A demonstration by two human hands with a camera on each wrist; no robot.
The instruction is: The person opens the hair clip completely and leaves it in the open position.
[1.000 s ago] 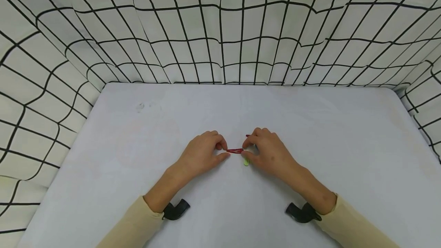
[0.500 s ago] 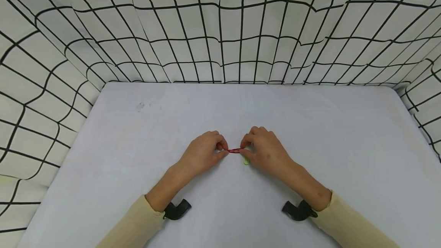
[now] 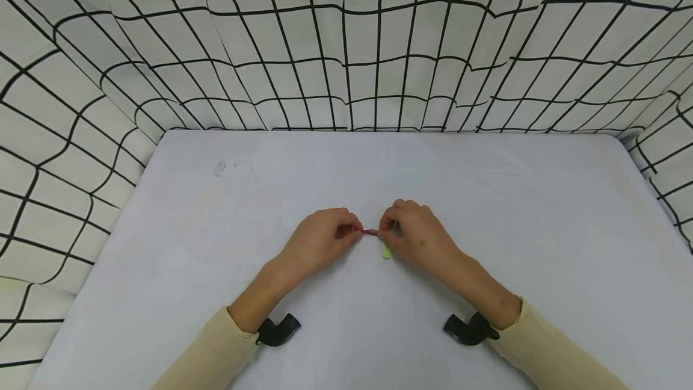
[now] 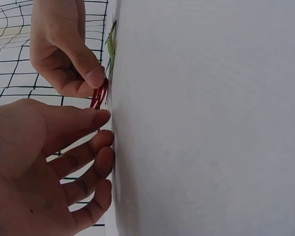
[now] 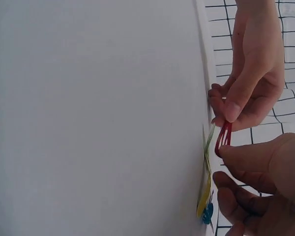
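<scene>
A red snap hair clip (image 3: 370, 232) is held level between both hands, a little off the white table. My left hand (image 3: 325, 235) pinches its left end with thumb and index finger. At the other end, the thumb and index finger of my right hand (image 3: 419, 236) pinch it. The right wrist view shows the open slots of the red clip (image 5: 224, 139). Below the right fingertips a yellow-green hair clip (image 3: 387, 252) lies on the table, partly hidden by that hand. A small blue piece (image 5: 208, 213) lies beside it, seen only in the right wrist view.
The white table (image 3: 243, 197) spreads around both hands. A white wall covering with a black grid (image 3: 357, 65) rises behind the table and along its sides. Black curved camera mounts (image 3: 278, 330) sit under both wrists.
The left hand has moved slightly right and its fingertips now close on the clip's end. The red clip is a little farther up the head view. A red tip beyond the right hand is hidden now.
</scene>
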